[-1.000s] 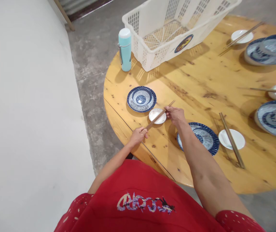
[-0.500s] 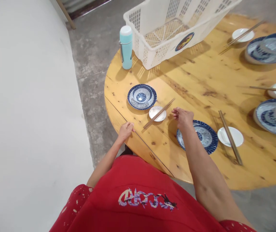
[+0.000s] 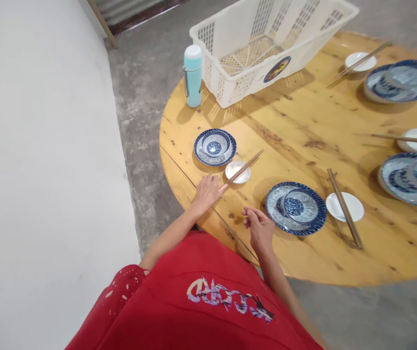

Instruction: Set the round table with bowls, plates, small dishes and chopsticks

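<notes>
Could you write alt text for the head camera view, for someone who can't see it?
A person in red leans over a round wooden table, left hand touching the near end of chopsticks laid across a small white dish, right hand empty beside a blue patterned plate. Behind stand a white basket and a teal flask.

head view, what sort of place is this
Likely a simple dining area, home or small eatery: a round wooden table set with blue-patterned plates, chopsticks on sauce dishes, and a bare concrete floor.
</notes>
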The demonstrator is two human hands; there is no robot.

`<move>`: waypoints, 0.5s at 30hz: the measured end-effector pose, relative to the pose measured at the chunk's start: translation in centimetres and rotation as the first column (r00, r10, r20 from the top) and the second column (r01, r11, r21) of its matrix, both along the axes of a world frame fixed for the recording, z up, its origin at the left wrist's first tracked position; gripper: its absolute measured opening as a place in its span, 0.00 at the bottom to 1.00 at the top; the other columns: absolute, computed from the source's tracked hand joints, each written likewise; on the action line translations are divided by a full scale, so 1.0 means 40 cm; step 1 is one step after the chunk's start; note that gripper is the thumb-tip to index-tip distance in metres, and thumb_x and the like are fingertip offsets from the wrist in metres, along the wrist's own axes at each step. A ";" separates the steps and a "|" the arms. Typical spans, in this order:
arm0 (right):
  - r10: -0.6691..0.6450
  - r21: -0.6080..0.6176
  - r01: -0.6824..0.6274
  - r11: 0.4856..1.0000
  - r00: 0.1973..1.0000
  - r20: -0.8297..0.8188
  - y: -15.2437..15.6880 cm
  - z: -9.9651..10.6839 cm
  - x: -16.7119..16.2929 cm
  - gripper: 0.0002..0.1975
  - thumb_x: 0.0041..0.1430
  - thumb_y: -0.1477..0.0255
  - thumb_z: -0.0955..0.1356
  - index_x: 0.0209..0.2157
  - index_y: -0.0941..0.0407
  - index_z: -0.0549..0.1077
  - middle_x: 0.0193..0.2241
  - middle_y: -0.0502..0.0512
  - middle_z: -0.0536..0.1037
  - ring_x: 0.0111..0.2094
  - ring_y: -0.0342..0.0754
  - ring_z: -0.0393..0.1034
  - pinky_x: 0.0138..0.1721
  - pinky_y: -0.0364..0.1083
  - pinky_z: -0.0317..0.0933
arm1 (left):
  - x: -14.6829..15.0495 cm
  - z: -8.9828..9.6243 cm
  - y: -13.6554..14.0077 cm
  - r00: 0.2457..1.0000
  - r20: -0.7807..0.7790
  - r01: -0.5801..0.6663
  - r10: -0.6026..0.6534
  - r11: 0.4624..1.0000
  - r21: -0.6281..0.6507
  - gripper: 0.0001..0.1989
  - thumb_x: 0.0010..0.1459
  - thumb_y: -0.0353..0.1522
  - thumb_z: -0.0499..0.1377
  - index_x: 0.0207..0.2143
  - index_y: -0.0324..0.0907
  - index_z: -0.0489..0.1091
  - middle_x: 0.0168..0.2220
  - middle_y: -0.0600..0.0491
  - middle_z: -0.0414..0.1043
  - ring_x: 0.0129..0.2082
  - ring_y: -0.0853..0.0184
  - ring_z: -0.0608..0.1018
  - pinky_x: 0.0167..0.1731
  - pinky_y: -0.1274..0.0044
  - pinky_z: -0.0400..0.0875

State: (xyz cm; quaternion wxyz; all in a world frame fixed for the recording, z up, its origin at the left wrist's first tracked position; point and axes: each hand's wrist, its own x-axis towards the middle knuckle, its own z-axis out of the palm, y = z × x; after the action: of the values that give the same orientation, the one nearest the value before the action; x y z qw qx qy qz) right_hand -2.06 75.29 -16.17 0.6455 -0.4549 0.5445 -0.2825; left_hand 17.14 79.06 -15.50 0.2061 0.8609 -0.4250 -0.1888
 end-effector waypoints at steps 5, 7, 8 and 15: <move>-0.059 0.015 0.060 0.998 0.997 -0.048 0.056 -0.015 -0.074 0.18 0.44 0.57 0.75 0.32 0.55 0.79 0.27 0.53 0.80 0.19 0.41 0.63 0.19 0.41 0.57 | -0.016 0.000 -0.048 0.997 -0.006 0.072 -0.072 0.994 0.088 0.20 0.66 0.44 0.61 0.47 0.35 0.75 0.49 0.35 0.74 0.53 0.49 0.75 0.52 0.66 0.65; -0.074 0.000 0.074 0.997 0.995 -0.072 0.062 -0.024 -0.097 0.18 0.44 0.57 0.75 0.32 0.56 0.79 0.27 0.54 0.80 0.19 0.41 0.63 0.19 0.41 0.57 | -0.022 0.000 -0.054 0.996 -0.004 0.084 -0.085 0.988 0.132 0.20 0.68 0.44 0.58 0.47 0.34 0.75 0.50 0.34 0.75 0.53 0.49 0.76 0.51 0.66 0.66; -0.080 -0.004 0.080 0.997 0.993 -0.082 0.062 -0.027 -0.106 0.18 0.44 0.57 0.75 0.32 0.56 0.79 0.27 0.54 0.80 0.19 0.41 0.64 0.19 0.41 0.57 | -0.025 0.000 -0.057 0.996 0.005 0.092 -0.094 0.983 0.157 0.20 0.69 0.44 0.57 0.48 0.34 0.75 0.50 0.34 0.75 0.53 0.49 0.77 0.51 0.67 0.67; -0.159 0.076 0.167 0.983 0.982 -0.104 0.069 -0.034 -0.114 0.25 0.37 0.55 0.76 0.32 0.61 0.79 0.27 0.58 0.80 0.19 0.41 0.63 0.19 0.41 0.56 | -0.039 0.000 -0.076 0.986 0.077 0.116 -0.149 0.939 0.322 0.21 0.74 0.41 0.47 0.53 0.36 0.71 0.50 0.40 0.79 0.50 0.55 0.81 0.47 0.69 0.72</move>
State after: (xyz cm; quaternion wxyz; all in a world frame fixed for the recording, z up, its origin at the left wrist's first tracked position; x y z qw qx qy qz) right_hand -6.62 78.05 -17.53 0.6115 -0.3946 0.6221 -0.2887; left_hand 15.56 76.03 -15.51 0.0304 0.8606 -0.4561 -0.2245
